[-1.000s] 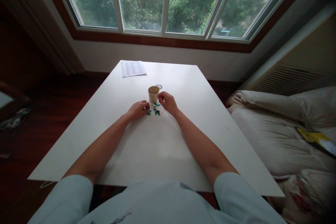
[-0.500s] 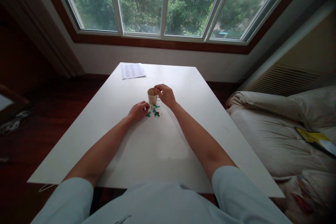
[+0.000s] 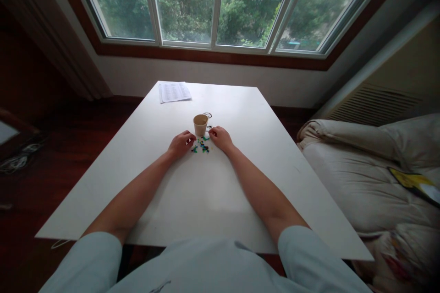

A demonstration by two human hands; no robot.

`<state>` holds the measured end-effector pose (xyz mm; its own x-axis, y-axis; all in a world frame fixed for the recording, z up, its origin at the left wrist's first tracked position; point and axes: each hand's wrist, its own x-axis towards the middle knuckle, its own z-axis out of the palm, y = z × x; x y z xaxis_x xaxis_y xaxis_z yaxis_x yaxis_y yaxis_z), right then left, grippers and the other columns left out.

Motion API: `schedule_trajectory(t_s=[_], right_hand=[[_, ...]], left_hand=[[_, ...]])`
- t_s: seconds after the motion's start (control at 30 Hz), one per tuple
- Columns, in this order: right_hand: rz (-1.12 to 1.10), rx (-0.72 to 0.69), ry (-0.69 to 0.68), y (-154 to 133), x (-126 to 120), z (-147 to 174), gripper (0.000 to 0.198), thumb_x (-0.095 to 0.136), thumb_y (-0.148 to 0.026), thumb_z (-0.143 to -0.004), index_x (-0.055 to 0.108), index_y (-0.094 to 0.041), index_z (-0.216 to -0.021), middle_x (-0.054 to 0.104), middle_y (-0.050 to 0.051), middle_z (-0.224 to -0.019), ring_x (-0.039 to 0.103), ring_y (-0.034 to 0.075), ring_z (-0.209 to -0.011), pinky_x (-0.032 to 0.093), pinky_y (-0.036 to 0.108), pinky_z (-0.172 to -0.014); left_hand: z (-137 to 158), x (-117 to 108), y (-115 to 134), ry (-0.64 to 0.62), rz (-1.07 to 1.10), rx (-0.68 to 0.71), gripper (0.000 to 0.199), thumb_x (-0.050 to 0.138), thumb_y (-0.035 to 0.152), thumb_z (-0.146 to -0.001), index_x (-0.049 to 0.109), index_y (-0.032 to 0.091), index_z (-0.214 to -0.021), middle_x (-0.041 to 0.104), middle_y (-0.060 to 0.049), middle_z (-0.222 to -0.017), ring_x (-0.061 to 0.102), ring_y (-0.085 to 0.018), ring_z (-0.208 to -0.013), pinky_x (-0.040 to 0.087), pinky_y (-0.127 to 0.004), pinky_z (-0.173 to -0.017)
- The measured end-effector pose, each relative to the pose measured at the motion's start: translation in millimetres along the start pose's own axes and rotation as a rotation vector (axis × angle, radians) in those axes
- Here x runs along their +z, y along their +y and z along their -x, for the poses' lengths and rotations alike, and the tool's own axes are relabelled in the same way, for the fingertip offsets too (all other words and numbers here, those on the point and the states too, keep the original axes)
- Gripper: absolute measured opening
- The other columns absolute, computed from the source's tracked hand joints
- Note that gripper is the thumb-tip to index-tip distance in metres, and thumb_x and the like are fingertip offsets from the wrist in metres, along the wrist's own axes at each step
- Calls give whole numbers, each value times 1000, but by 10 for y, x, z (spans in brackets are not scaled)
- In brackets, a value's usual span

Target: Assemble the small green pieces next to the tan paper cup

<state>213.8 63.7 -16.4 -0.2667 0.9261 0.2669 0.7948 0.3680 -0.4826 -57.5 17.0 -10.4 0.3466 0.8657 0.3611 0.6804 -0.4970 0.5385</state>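
A brown paper cup (image 3: 200,127) stands upright near the middle of the white table (image 3: 213,192). In front of it lies a loose scatter of tiny blue, green, yellow and dark pieces (image 3: 203,146), too small to name. My left hand (image 3: 181,144) rests at the left edge of the scatter, its fingers curled in with thumb and forefinger close together. My right hand (image 3: 222,138) is low on the right, just beside the cup and the pieces, fingertips drawn together. Whether either hand pinches a piece is too small to see.
Thin dark-edged rings (image 3: 207,115) lie behind and beside the cup. Printed sheets (image 3: 174,92) are at the table's far left corner. To the right is a beige sofa (image 3: 337,169) with a yellow and black item (image 3: 410,178). A window (image 3: 213,9) faces me.
My right hand has left the cup's rim and come down and towards me, to the table beside the pieces. The left hand has hardly moved.
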Motion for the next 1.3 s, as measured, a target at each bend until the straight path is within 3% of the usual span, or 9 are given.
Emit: schedule_trajectory(t_s=[0.3,0.5,0.77,1.03,1.3], right_hand=[[43,-53,-60,-128,-48,80,20,72,-18,-99,83,-23,-115,73,10,-118,63,27,-116,53,39,-102],[116,-93,-60,-141,29,83,17,67,-19,-105,82,-23,-111,73,12,-122,62,28,-119,53,39,-100],[85,-95,-38,-97,60,75,14,70,-19,-104,82,-23,-109,74,11,-118,63,27,-119,54,37,-101],[71,-107,-37,-116,60,78,15,68,-18,-104,82,-24,-105,75,10,-117,63,27,-118,54,37,-99],[84,-72,-7,-126,40,81,13,68,-17,-100,78,-23,-105,75,10,-114,64,27,-114,54,38,-97]], left_hand=[[-20,-23,26,39,-4,-26,25,60,21,-103,84,24,-109,79,-8,-115,72,-18,-87,61,-34,-88],[-28,32,-42,64,92,-48,23,60,24,-102,82,23,-108,81,-7,-112,74,-18,-90,61,-33,-87],[-57,69,-28,121,309,-225,26,67,39,-98,80,20,-112,80,-3,-87,70,-17,-77,58,-31,-78],[-16,24,57,53,65,-105,16,67,27,-94,81,24,-101,82,-5,-98,72,-19,-82,60,-34,-83],[-14,26,52,-41,-102,-53,18,67,26,-98,85,25,-103,78,-6,-98,70,-22,-86,58,-35,-85]])
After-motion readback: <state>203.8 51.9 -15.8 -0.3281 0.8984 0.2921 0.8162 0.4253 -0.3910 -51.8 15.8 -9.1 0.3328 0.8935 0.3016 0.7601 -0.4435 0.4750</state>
